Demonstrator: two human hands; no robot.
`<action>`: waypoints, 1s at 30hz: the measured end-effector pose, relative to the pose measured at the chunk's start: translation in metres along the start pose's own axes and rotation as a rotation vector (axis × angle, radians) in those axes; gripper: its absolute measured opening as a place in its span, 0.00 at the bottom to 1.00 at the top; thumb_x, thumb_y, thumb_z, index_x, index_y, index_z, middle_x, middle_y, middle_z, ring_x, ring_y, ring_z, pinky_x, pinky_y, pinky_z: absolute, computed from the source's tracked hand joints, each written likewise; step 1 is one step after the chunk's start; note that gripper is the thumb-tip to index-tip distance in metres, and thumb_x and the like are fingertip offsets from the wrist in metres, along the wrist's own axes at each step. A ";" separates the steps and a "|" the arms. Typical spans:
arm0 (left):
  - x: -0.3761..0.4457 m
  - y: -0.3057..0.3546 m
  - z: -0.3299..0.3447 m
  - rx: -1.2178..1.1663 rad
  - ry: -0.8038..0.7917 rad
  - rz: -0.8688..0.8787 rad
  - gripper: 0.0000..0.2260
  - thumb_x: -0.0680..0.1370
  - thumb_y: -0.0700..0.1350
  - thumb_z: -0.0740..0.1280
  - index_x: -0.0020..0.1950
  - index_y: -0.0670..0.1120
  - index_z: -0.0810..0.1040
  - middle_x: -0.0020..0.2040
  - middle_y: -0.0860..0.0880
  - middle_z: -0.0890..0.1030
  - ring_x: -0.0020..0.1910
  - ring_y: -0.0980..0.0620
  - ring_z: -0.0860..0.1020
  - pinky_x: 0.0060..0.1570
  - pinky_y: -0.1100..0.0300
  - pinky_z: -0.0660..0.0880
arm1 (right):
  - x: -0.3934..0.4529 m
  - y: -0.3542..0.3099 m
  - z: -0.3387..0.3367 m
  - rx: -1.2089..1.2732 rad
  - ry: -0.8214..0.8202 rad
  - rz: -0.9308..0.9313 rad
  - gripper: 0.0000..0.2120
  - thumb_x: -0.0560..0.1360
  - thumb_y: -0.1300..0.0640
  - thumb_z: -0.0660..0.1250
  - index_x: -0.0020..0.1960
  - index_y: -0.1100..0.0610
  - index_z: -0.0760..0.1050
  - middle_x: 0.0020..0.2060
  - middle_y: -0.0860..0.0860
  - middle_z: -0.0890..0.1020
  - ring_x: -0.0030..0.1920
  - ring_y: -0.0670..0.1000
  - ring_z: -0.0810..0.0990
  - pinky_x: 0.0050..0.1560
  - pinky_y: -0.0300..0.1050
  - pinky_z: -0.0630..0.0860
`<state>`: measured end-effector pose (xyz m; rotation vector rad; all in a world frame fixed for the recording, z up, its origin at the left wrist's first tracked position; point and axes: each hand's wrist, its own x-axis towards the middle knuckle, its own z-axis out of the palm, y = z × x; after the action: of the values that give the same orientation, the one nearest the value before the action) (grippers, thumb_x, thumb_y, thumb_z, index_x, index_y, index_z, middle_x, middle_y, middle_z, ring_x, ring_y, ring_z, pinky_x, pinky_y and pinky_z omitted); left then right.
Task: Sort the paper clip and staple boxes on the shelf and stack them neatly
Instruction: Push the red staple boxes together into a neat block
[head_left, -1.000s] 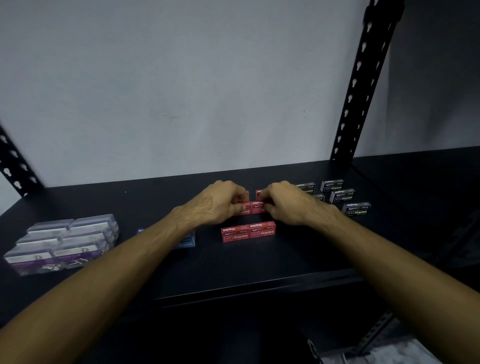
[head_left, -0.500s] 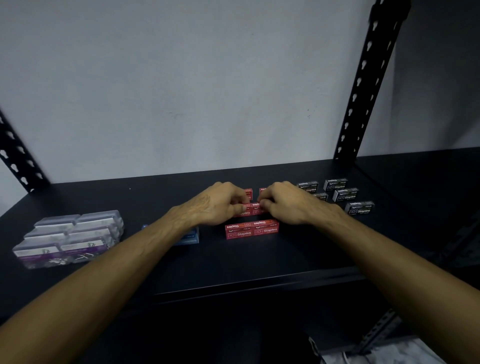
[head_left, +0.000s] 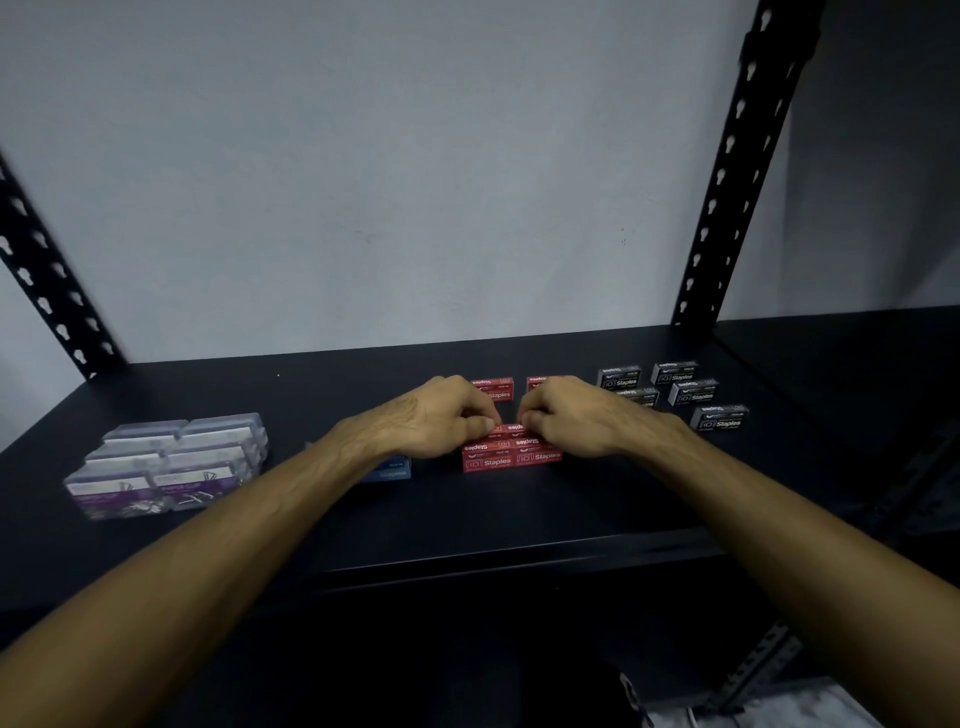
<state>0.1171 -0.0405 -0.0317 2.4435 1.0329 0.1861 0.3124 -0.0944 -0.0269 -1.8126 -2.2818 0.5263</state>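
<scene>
My left hand (head_left: 441, 413) and right hand (head_left: 569, 415) meet over the red stack (head_left: 511, 457) near the middle of the shelf (head_left: 519, 509), a little back from its front edge. The fingertips of both hands are curled in and pinch a small red box (head_left: 514, 428) between them, holding it on top of the stack, so I judge I am squaring up the upper layer.

Done, as far as I can see: the clip boxes (head_left: 166, 462) sit packed and stacked toward the left edge, and the red stack has two boxes side by side at its base.

Left to do: two more red boxes (head_left: 493, 388) stand loose behind my hands, toward the back edge. The black boxes (head_left: 675, 392) lie scattered singly toward the right back corner, not stacked at all. A blue box (head_left: 389, 470) sits alone just left of the red stack, half hidden by my left wrist; I cannot tell whether others lie under my arm.

I would call it roughly halfway.
</scene>
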 end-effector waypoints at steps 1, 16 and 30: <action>0.000 0.001 0.000 -0.002 -0.002 0.005 0.10 0.82 0.49 0.63 0.58 0.51 0.82 0.44 0.61 0.80 0.36 0.73 0.77 0.32 0.77 0.70 | -0.001 0.000 0.000 0.001 -0.003 0.000 0.13 0.82 0.57 0.57 0.48 0.54 0.80 0.42 0.46 0.81 0.44 0.47 0.80 0.39 0.38 0.72; -0.008 0.007 0.001 0.038 -0.070 -0.013 0.13 0.76 0.58 0.69 0.57 0.55 0.81 0.46 0.57 0.82 0.40 0.60 0.80 0.41 0.63 0.76 | -0.015 -0.003 -0.002 0.074 -0.097 0.057 0.12 0.75 0.43 0.66 0.53 0.48 0.80 0.44 0.45 0.83 0.45 0.45 0.80 0.43 0.43 0.75; -0.008 0.006 0.004 0.109 -0.044 0.032 0.15 0.74 0.52 0.74 0.59 0.54 0.80 0.49 0.57 0.81 0.46 0.60 0.78 0.47 0.61 0.76 | -0.015 0.005 0.008 -0.043 -0.046 -0.057 0.04 0.74 0.50 0.71 0.47 0.46 0.77 0.36 0.43 0.80 0.34 0.40 0.78 0.32 0.35 0.68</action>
<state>0.1162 -0.0515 -0.0314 2.5505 1.0103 0.0886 0.3180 -0.1089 -0.0348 -1.7662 -2.3852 0.5178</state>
